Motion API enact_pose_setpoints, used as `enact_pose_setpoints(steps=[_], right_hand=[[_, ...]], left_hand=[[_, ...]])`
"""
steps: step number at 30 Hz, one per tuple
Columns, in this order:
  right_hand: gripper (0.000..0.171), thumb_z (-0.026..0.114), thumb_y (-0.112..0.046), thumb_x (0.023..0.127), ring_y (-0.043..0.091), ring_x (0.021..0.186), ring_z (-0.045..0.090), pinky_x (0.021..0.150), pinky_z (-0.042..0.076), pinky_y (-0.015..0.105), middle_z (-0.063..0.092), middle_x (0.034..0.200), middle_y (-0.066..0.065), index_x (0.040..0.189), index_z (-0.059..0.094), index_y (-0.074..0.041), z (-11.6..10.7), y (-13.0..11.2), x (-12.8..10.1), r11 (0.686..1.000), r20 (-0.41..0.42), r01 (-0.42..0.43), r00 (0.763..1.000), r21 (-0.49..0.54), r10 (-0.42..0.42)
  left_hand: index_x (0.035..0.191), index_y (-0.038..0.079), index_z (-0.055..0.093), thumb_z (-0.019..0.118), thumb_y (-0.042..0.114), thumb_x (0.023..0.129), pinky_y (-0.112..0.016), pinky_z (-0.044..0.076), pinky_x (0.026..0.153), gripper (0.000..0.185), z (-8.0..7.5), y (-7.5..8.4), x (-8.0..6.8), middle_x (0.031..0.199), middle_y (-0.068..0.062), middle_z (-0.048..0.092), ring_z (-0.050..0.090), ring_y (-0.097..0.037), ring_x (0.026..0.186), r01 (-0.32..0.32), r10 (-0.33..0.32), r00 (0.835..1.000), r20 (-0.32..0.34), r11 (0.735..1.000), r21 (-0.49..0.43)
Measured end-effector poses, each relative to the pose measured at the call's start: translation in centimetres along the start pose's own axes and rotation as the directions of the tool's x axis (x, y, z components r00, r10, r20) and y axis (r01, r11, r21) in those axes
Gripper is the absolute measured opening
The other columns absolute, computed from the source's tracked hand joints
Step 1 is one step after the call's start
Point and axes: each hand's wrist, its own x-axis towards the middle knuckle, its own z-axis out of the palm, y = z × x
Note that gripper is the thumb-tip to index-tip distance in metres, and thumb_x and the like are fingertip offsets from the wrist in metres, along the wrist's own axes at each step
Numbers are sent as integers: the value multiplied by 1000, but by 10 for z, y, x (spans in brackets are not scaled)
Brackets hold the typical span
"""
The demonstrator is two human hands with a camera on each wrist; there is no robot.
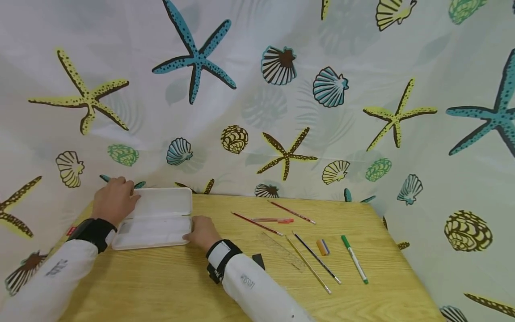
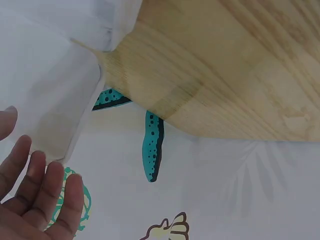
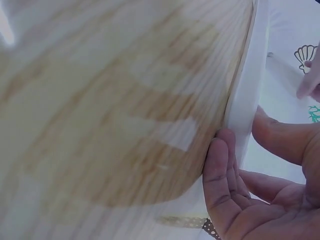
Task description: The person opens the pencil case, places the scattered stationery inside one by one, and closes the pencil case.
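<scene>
An open white pencil case [image 1: 154, 232] lies on the table's left side, its lid [image 1: 165, 201] folded back toward the curtain. At the lid's left edge is my left hand [image 1: 114, 201]; its fingers look loosely extended by the lid's corner in the left wrist view, not closed round it. My right hand [image 1: 204, 233] holds the right side of the case's near half. In the right wrist view its thumb is on the inner side of the white wall [image 3: 245, 105] and its fingers [image 3: 217, 165] lie along the outside.
Right of the case lie red pencils [image 1: 257, 223], a red pen [image 1: 273, 220], a clear ruler [image 1: 283, 252], a yellow pencil [image 1: 309, 265], a dark pencil [image 1: 318, 258], an orange-and-blue piece [image 1: 322, 247] and a green-capped marker [image 1: 355, 259]. A black object [image 1: 259, 260] sits beside my right wrist. A patterned curtain [image 1: 241, 107] borders the table.
</scene>
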Motion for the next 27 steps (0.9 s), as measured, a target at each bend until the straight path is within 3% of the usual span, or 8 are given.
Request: enact_pose_setpoints(steps=[7, 15, 23, 27], right_hand=[[30, 83, -11, 86, 9, 81, 56, 74, 48, 24, 73, 100, 10, 109, 71, 3, -2, -2, -1, 1000, 10, -9, 1000, 30, 9], [32, 83, -13, 87, 13, 88, 62, 77, 49, 24, 73, 105, 12, 113, 71, 3, -2, -1, -1, 1000, 15, 5, 1000, -5, -5], [38, 83, -13, 87, 15, 98, 66, 84, 50, 25, 74, 111, 12, 118, 71, 3, -2, -3, 0, 1000, 14, 0, 1000, -14, 0], [38, 83, -12, 86, 14, 96, 64, 84, 50, 25, 73, 111, 12, 118, 71, 4, -2, -3, 0, 1000, 13, 5, 1000, -8, -5]], left_hand=[[112, -16, 66, 79, 6, 84, -59, 54, 74, 38, 12, -5, -17, 106, -31, 61, 64, -45, 91, -26, 27, 991, 134, 1000, -7], [121, -17, 62, 72, 13, 91, -69, 47, 90, 44, 22, -8, -34, 132, -41, 55, 55, -56, 121, -57, 60, 949, 311, 998, -19], [130, -17, 53, 59, 19, 100, -72, 41, 96, 48, 21, 1, -43, 140, -42, 48, 48, -57, 128, 5, 10, 903, 430, 999, -33], [129, -16, 55, 56, 17, 100, -72, 42, 95, 43, 25, -5, -43, 136, -39, 53, 51, -57, 124, 11, 12, 894, 447, 999, -48]])
